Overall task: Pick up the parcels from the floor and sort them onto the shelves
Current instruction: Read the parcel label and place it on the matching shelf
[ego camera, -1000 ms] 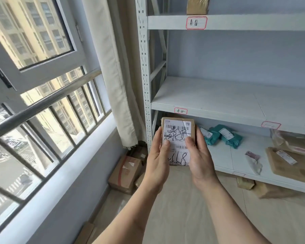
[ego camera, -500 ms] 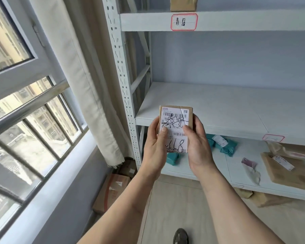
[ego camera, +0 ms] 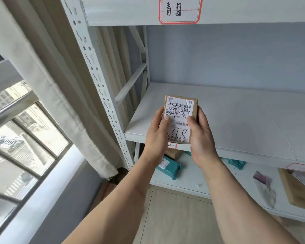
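Observation:
A small brown cardboard parcel [ego camera: 179,110] with a white shipping label and black handwriting is held upright in both hands. My left hand [ego camera: 156,136] grips its left edge and my right hand [ego camera: 201,138] its right edge, thumbs on the label. The parcel hovers over the front left corner of the bare middle shelf [ego camera: 236,124] of a white metal rack. The shelf above carries a red-bordered label [ego camera: 180,10] with handwritten characters. The lower shelf [ego camera: 192,180] holds teal bagged parcels [ego camera: 167,167] and a flat brown envelope [ego camera: 298,189].
The rack's perforated upright post [ego camera: 102,88] stands left of my hands. A beige curtain [ego camera: 48,71] hangs beside it, with a barred window [ego camera: 16,141] and sill further left. A grey plastic bag [ego camera: 264,189] lies on the lower shelf. Light wooden floor [ego camera: 174,217] lies below.
I have stepped closer to the rack, and the parcel has risen from below the middle shelf's edge to over its front left corner. Both hands keep the same hold.

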